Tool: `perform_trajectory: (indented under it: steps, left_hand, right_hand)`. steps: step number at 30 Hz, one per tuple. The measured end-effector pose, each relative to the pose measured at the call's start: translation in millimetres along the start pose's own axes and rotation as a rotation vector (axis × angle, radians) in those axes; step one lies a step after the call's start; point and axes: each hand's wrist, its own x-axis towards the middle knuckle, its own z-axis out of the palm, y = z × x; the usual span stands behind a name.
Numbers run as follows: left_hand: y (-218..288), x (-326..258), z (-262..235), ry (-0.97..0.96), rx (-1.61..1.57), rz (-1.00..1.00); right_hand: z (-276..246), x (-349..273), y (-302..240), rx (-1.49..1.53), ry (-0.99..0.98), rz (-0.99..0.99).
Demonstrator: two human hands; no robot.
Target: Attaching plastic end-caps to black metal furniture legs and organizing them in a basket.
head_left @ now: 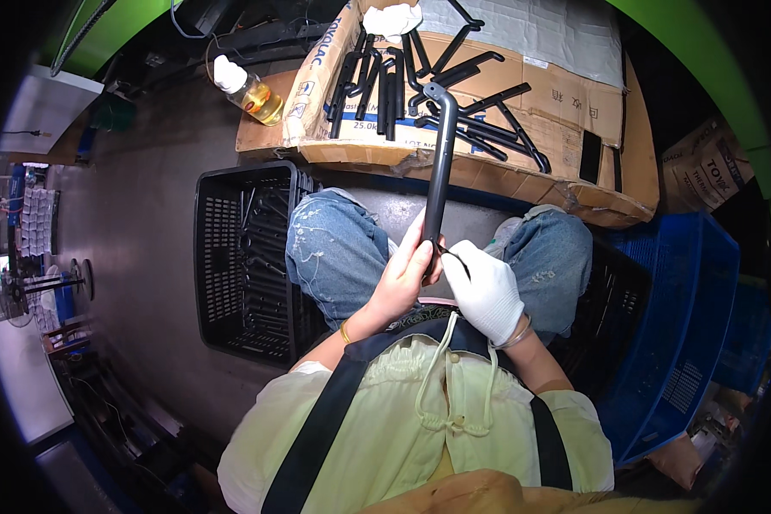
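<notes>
- at far left, a fan (75,284) stands well apart from you.
- nearer your left knee, a black crate (218,257) holds many dark parts, too crowded to make out singly.
- past that crate, a bottle (264,101) with a white cap and yellow liquid stands just beside the cardboard.
- in front of you, loose black handles (391,107) lie in a jumble on the cardboard (565,103), with a white wad (391,20) behind them.
- your bare left hand (405,264) is closed around the lower part of one bent black handle (438,180).
- that held handle is between your knees, its bent end pointing away from you and overlapping the cardboard in view.
- your right hand (487,291), in a white glove, has its fingers drawn together at the handle's lower end; a dark sliver shows by the fingertips, and you cannot tell which of the two it grips.
- beyond your right knee is a blue crate (687,308), with a brown carton (713,167) behind it.
</notes>
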Motion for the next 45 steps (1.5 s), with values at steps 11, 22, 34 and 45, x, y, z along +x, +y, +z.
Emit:
perform_trajectory:
  steps: [11,22,34,45]
  left_hand:
    - [5,-6,4,-0.031,0.228,0.056]
    - [-16,-3,1,0.098,0.733,0.315]
    - [-15,-9,2,0.164,0.195,0.009]
    - [-10,-27,-51,-0.377,-0.501,-0.662]
  right_hand:
    - [1,-2,1,-0.286,-0.022,-0.179]
    - [6,-2,9,-0.510,-0.113,-0.298]
    - [13,-3,10,-0.375,-0.003,-0.073]
    - [-59,25,34,1.068,0.119,0.246]
